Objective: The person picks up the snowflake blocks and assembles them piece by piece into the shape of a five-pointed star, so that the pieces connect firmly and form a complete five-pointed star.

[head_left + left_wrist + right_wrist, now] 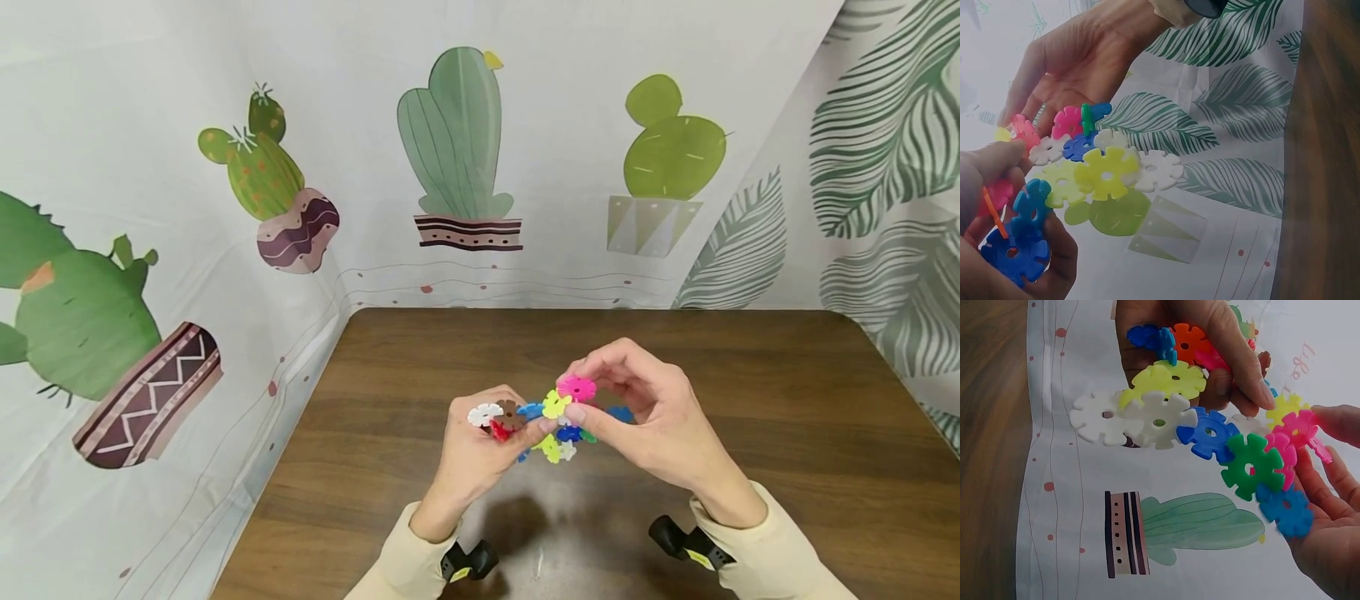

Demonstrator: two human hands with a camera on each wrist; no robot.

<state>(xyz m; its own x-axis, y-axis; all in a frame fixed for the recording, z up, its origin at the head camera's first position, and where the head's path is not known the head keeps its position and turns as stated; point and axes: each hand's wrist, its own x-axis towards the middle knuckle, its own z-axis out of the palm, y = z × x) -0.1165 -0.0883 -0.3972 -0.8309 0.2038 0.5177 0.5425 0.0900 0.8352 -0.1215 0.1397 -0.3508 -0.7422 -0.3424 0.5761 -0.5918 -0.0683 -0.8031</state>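
Note:
Both hands hold an assembly of slotted plastic flower discs [1160,428] above the table. My left hand [476,458] grips its left part, where white, brown, red and blue discs show around the thumb. In the left wrist view a large blue disc [1013,265] sits against the curled fingers. Thumb and fingers of my right hand [671,425] pinch a pink disc [577,388] beside a yellow disc [556,404]. From there a branch with a green disc [1263,456], a dark blue disc [1200,440] and a light blue disc [1294,519] hangs free of the fingers.
The brown wooden table [360,467] lies beneath the hands. Behind it and to the left hangs a white cloth [555,125] printed with cacti and leaves. A black wrist camera [480,560] is strapped at the left sleeve, another black camera [667,537] at the right.

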